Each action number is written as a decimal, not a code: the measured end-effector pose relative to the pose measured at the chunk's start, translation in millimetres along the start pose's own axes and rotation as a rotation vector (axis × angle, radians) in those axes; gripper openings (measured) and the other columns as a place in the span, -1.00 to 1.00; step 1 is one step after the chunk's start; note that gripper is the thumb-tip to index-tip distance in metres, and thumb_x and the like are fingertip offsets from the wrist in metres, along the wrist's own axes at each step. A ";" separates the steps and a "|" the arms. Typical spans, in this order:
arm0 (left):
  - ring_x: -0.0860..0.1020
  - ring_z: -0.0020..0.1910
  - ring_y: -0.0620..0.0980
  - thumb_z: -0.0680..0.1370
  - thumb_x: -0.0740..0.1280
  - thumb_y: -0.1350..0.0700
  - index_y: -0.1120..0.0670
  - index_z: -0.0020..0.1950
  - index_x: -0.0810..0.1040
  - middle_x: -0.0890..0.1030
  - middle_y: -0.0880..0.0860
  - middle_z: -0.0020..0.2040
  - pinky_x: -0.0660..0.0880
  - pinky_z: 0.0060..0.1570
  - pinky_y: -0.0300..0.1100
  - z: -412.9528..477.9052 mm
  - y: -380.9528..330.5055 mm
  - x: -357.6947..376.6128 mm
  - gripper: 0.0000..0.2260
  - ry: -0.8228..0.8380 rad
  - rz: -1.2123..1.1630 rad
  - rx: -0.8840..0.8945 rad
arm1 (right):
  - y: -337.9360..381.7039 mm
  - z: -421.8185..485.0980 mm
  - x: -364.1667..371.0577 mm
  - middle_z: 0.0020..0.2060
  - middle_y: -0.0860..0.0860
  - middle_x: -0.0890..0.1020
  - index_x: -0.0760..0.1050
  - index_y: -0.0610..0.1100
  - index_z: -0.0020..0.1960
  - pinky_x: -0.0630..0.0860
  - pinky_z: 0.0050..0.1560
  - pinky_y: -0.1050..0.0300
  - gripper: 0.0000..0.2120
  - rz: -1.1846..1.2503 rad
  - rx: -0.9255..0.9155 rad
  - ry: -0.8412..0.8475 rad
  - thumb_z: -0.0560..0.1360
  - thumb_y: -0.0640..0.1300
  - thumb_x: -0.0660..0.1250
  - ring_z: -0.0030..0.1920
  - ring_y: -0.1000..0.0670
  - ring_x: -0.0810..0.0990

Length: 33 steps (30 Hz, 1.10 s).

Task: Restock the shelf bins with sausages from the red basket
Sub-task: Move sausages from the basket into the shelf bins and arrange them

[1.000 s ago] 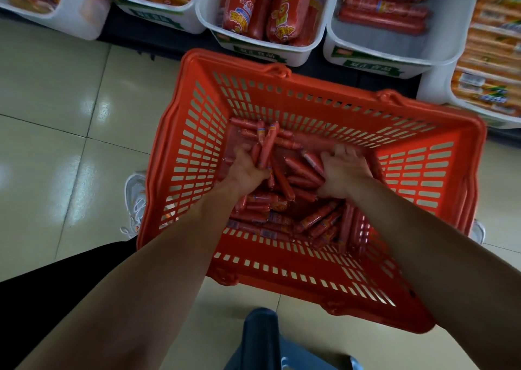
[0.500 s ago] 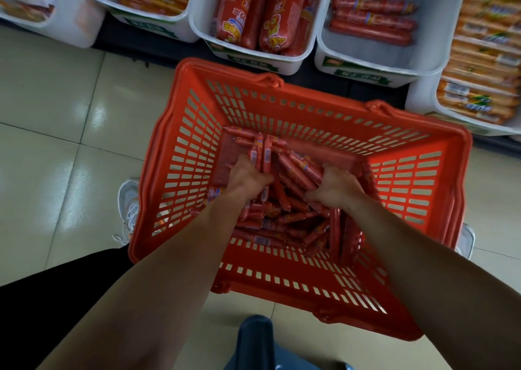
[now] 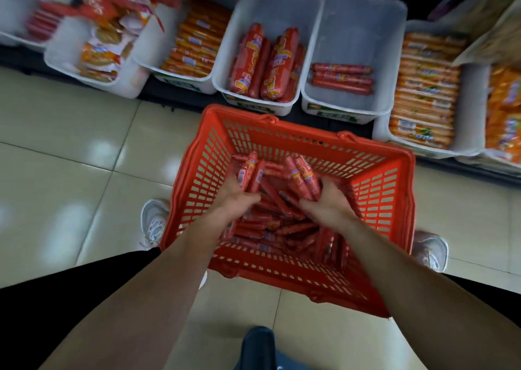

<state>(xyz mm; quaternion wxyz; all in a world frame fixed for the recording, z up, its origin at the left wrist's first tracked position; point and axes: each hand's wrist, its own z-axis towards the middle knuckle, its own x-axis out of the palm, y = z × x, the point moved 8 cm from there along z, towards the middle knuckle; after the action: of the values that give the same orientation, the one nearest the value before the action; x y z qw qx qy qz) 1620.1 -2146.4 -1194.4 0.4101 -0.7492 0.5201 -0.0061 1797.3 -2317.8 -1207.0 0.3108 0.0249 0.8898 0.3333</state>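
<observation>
The red basket [image 3: 377, 189] stands on the tiled floor in front of me, with several small red sausages [image 3: 270, 228] piled on its bottom. My left hand [image 3: 235, 197] is inside it, shut on a bunch of sausages [image 3: 251, 172] that stick up from the fist. My right hand [image 3: 328, 203] is also inside, shut on another bunch of sausages [image 3: 303, 176]. Beyond the basket sits a white shelf bin [image 3: 355, 31] holding three long red sausages [image 3: 341, 78] and much bare bottom.
A row of white bins lines the low shelf: large red sausage packs [image 3: 262, 65] left of the near-empty bin, orange packs [image 3: 194, 48] further left, orange packs [image 3: 423, 93] to the right. My white shoes [image 3: 153, 220] flank the basket. A dark object [image 3: 258, 347] lies near my feet.
Both hands have closed on bunches of sausages and lifted them off the pile. The view has tilted up, so more of the shelf bins shows.
</observation>
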 end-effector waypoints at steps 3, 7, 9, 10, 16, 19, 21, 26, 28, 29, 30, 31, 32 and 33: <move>0.61 -0.42 0.17 0.28 0.42 0.21 0.07 0.03 0.53 0.64 0.23 -0.30 0.48 -0.47 -0.15 -21.3 -18.7 -9.1 -0.67 0.011 -0.034 0.053 | 15.5 -15.4 -22.4 -0.07 0.04 0.59 0.42 -0.06 0.18 0.39 -0.05 0.15 -0.52 0.029 -0.012 -0.042 0.35 0.04 0.49 -0.01 -0.08 0.59; 0.65 -0.16 0.06 0.30 0.52 0.15 0.02 0.06 0.55 0.67 0.02 -0.17 0.49 -0.19 -0.18 -40.2 -55.1 -29.5 -0.64 -0.016 -0.012 0.134 | 45.1 -27.4 -64.0 -0.16 0.06 0.59 0.42 -0.05 0.09 0.37 -0.15 0.12 -0.62 0.016 -0.066 -0.101 0.35 -0.03 0.49 -0.11 -0.07 0.58; 0.63 -0.14 -0.02 0.33 0.54 0.16 0.01 0.07 0.52 0.66 -0.01 -0.12 0.49 -0.14 -0.18 -45.8 -80.5 -40.0 -0.63 -0.038 -0.013 0.179 | 60.8 -28.6 -89.1 -0.12 0.05 0.59 0.41 -0.03 0.15 0.36 -0.15 0.13 -0.58 0.014 -0.104 -0.133 0.37 -0.07 0.49 -0.11 -0.05 0.58; 0.62 -0.17 -0.03 0.35 0.52 0.18 0.02 0.07 0.51 0.65 0.00 -0.12 0.47 -0.18 -0.18 -48.4 -94.8 -45.1 -0.65 -0.045 -0.017 0.195 | 67.2 -27.5 -101.8 -0.10 0.03 0.59 0.40 -0.03 0.18 0.36 -0.13 0.13 -0.57 0.002 -0.114 -0.147 0.38 -0.07 0.49 -0.09 -0.06 0.58; 0.63 -0.20 -0.09 0.36 0.51 0.21 -0.01 0.03 0.58 0.67 -0.07 -0.17 0.46 -0.20 -0.21 -31.2 -158.0 -61.6 -0.70 -0.045 0.001 0.325 | 98.2 12.6 -175.5 0.05 -0.12 0.61 0.37 -0.11 0.33 0.38 -0.06 0.11 -0.44 -0.133 -0.177 -0.266 0.41 -0.06 0.50 0.07 -0.20 0.60; 0.58 -0.10 -0.26 0.40 0.54 0.20 -0.04 0.18 0.54 0.65 -0.14 -0.06 0.44 -0.14 -0.31 -9.5 -173.0 -64.7 -0.60 -0.037 0.007 0.370 | 118.2 55.7 -199.1 0.05 -0.14 0.58 0.35 -0.12 0.36 0.40 -0.13 0.11 -0.43 -0.214 -0.192 -0.250 0.43 -0.09 0.49 0.08 -0.22 0.59; 0.58 -0.05 -0.22 0.41 0.54 0.15 -0.05 0.25 0.49 0.63 -0.13 0.00 0.45 -0.09 -0.27 8.7 -176.5 -66.6 -0.54 -0.036 0.024 0.378 | 126.5 89.0 -203.4 0.07 -0.17 0.58 0.36 -0.14 0.34 0.46 -0.10 0.07 -0.45 -0.292 -0.168 -0.203 0.43 -0.11 0.49 0.08 -0.23 0.58; 0.55 -0.03 -0.22 0.42 0.54 0.13 -0.02 0.31 0.47 0.61 -0.15 0.01 0.41 -0.11 -0.32 44.6 -178.9 -69.6 -0.51 -0.071 0.032 0.379 | 129.2 153.8 -189.7 0.25 -0.16 0.56 0.36 -0.07 0.40 0.44 0.24 0.01 -0.37 -0.457 -0.199 -0.171 0.41 -0.05 0.51 0.25 -0.22 0.53; 0.55 -0.03 -0.19 0.43 0.53 0.12 -0.03 0.32 0.46 0.61 -0.14 0.02 0.39 -0.12 -0.32 53.1 -182.0 -69.6 -0.51 -0.095 0.019 0.369 | 121.9 165.0 -180.1 0.33 -0.12 0.53 0.33 -0.01 0.47 0.40 0.31 0.04 -0.34 -0.492 -0.203 -0.118 0.43 -0.03 0.49 0.32 -0.20 0.48; 0.55 -0.05 -0.20 0.43 0.53 0.12 -0.03 0.30 0.47 0.61 -0.14 0.01 0.39 -0.14 -0.35 56.7 -185.1 -68.3 -0.52 -0.098 0.021 0.371 | 117.7 168.1 -177.6 0.36 -0.09 0.51 0.32 0.00 0.49 0.39 0.33 0.06 -0.33 -0.495 -0.206 -0.092 0.44 -0.03 0.48 0.34 -0.18 0.47; 0.54 -0.08 -0.22 0.44 0.53 0.14 -0.01 0.27 0.47 0.60 -0.13 -0.01 0.37 -0.19 -0.39 58.9 -190.7 -66.6 -0.55 -0.099 0.026 0.381 | 113.8 169.6 -178.1 0.37 -0.07 0.50 0.33 0.01 0.50 0.39 0.34 0.07 -0.33 -0.505 -0.205 -0.084 0.44 -0.03 0.46 0.36 -0.16 0.46; 0.54 -0.10 -0.23 0.44 0.52 0.17 0.00 0.24 0.47 0.60 -0.13 -0.03 0.37 -0.22 -0.41 62.4 -198.0 -63.9 -0.57 -0.095 0.031 0.394 | 110.1 170.5 -181.2 0.38 -0.07 0.50 0.34 0.03 0.49 0.41 0.34 0.05 -0.36 -0.521 -0.207 -0.099 0.45 -0.02 0.44 0.36 -0.15 0.46; 0.54 -0.11 -0.24 0.43 0.52 0.18 -0.01 0.21 0.46 0.60 -0.13 -0.04 0.37 -0.21 -0.40 64.0 -207.5 -60.0 -0.58 -0.085 0.051 0.409 | 106.8 169.6 -187.3 0.37 -0.07 0.51 0.36 0.04 0.48 0.43 0.32 0.03 -0.40 -0.535 -0.204 -0.132 0.47 -0.01 0.41 0.35 -0.15 0.47; 0.54 -0.10 -0.23 0.42 0.53 0.18 -0.04 0.20 0.43 0.59 -0.14 -0.05 0.39 -0.19 -0.36 66.9 -218.8 -54.4 -0.56 -0.073 0.086 0.425 | 103.9 166.3 -195.5 0.35 -0.07 0.53 0.40 0.03 0.45 0.46 0.28 0.04 -0.45 -0.519 -0.203 -0.176 0.48 0.00 0.38 0.33 -0.15 0.49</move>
<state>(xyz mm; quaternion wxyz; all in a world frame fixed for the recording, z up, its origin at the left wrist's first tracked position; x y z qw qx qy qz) 1793.7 -2036.3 -1080.3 0.5772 -0.6229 0.5233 -0.0707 2032.6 -2190.2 -1136.1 0.4627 -0.2060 0.7981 0.3265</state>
